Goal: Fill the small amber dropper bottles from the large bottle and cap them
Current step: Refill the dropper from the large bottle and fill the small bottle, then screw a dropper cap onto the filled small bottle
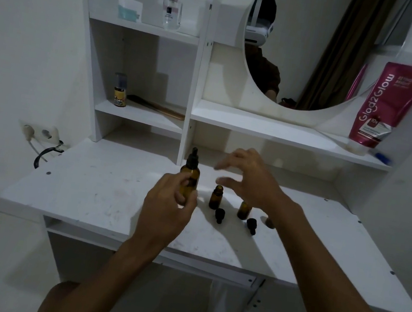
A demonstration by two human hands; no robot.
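Note:
The large amber bottle (pixel 190 173) with a black dropper cap stands upright on the white desk (pixel 100 192). My left hand (pixel 168 204) is wrapped around its lower body. Right of it stands a small amber bottle (pixel 216 197), uncapped. A second small amber bottle (pixel 244 210) is partly hidden under my right wrist, and a third (pixel 269 222) barely shows beside my forearm. Two black dropper caps (pixel 219 214) (pixel 252 225) lie on the desk in front of them. My right hand (pixel 247 179) hovers open above the small bottles, fingers spread, touching nothing.
White shelves rise behind the desk, with a round mirror (pixel 324 47) above. A pink tube (pixel 388 104) leans at the right, a perfume bottle (pixel 172 8) stands top left, a small yellow bottle (pixel 120 91) and a comb sit on the middle shelf. A wall socket with cable (pixel 41 139) is at left.

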